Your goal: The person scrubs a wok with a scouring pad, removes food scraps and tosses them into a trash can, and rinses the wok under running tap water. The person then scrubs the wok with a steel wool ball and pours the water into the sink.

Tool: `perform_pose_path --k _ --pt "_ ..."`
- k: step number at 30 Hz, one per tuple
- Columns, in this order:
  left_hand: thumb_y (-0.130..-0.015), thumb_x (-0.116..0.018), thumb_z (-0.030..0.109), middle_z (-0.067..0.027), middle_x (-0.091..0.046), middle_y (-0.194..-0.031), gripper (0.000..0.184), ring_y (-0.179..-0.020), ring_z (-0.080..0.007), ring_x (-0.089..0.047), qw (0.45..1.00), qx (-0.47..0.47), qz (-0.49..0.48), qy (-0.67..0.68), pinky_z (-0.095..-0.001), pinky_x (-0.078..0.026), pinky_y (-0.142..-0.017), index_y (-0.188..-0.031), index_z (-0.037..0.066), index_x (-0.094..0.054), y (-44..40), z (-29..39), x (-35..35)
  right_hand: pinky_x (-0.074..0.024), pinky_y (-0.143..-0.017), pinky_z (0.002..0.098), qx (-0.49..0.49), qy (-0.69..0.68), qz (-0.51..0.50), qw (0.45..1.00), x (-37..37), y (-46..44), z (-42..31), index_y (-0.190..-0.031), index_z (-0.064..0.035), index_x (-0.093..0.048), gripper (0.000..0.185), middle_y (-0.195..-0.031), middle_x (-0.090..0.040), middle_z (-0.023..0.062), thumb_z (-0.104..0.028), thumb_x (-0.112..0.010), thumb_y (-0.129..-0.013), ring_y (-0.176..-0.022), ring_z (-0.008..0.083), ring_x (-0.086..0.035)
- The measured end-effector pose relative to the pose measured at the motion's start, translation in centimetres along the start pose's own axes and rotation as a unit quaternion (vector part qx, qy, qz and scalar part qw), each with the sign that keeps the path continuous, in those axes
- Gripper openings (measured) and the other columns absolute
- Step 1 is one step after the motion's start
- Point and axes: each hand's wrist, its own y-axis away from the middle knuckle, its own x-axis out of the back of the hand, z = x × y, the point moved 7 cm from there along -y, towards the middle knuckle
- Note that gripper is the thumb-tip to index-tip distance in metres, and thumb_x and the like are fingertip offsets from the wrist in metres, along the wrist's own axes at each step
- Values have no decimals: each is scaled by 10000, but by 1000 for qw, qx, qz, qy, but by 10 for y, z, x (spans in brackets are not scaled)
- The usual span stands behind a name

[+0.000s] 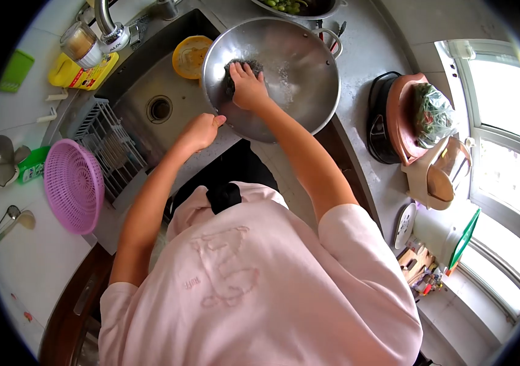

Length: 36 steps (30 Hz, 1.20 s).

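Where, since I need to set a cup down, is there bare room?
The counter between wok and black container is bare, as is the sink floor round the drain, between yellow bowl and dish rack. Crowded: by the window, with bagged greens and beige holder.

My wok (287, 73) is wide, round and silvery, open side up, with a loop handle on the side away from the sink (177, 97). It overlaps the sink's right-hand edge; whitish patches show on its inner surface, though I cannot tell suds from glare. Inside it, on the side nearer the sink, I have a dark, rough-textured scrubber (229, 78), partly hidden from above.
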Motion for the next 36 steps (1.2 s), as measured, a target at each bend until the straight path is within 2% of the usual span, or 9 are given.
perform_pose_path --k 4,9,18,20,22,26,32,34,36 --pt "-1016 -421 378 -148 -483 -471 544 -377 -281 -516 1000 -5 17 -19 -425 -414 -418 -709 -57 -534 3 7 0 -256 -1104 593 17 -23 -194 980 8 57 -18 -1480 -117 -283 777 -1536 -306 67 -173 -626 -785 -1432 263 -263" --pt "-1011 -421 410 -49 -443 -533 490 -347 -190 -415 1000 -13 14 2 -350 -355 -346 -744 7 -500 4 4 -4 -263 -1087 605 4 15 23 1000 11 16 -3 -1428 -90 -355 669 -1485 -378 71 -115 -587 -801 -1402 269 -310" --pt "-1022 -402 383 -162 -491 -493 542 -397 -296 -527 1000 -2 14 -28 -425 -425 -431 -726 -52 -530 8 4 -3 -290 -1061 643 12 -48 -154 987 5 47 -13 -1401 -98 -374 683 -1482 -367 61 -122 -616 -763 -1401 258 -302" --pt "-1021 -404 387 -161 -485 -493 544 -400 -298 -529 999 -3 16 -36 -425 -424 -430 -725 -50 -535 5 8 2 -286 -1063 644 -5 -36 -53 998 11 12 -3 -1393 -93 -380 665 -1473 -383 64 -135 -609 -770 -1401 259 -303" --pt "-1015 -411 410 -50 -418 -522 497 -345 -186 -410 1000 -11 7 -14 -351 -350 -338 -708 22 -452 4 10 4 -268 -1073 645 -40 -36 -38 998 16 -6 3 -1421 -94 -356 707 -1493 -362 70 -150 -614 -765 -1413 262 -286" --pt "-1014 -412 412 -52 -413 -512 499 -332 -186 -401 1000 -25 3 -12 -353 -354 -341 -703 24 -453 -1 0 0 -242 -1101 619 6 -34 -227 973 4 47 -17 -1468 -103 -308 770 -1529 -317 71 -179 -618 -767 -1432 260 -260" --pt "-1016 -411 404 -55 -415 -499 498 -339 -198 -424 1000 -7 -3 -13 -354 -368 -355 -705 20 -472 2 5 1 -260 -1095 614 -22 -5 -3 1000 14 -1 3 -1440 -88 -328 770 -1503 -351 71 -75 -648 -740 -1415 274 -288" --pt "-1017 -408 401 -56 -415 -497 499 -344 -201 -433 1000 -1 -1 -19 -353 -370 -356 -704 18 -474 4 1 0 -248 -1098 612 -20 0 -50 999 19 4 -5 -1452 -78 -314 755 -1504 -350 73 -128 -625 -766 -1412 267 -296" --pt "-1018 -404 401 -58 -413 -498 503 -348 -203 -440 1000 -7 -7 -24 -352 -371 -357 -704 15 -474 0 -1 -1 -270 -1087 616 -1 -37 -231 972 16 32 -22 -1471 -91 -293 797 -1527 -318 85 -113 -627 -748 -1425 279 -275"
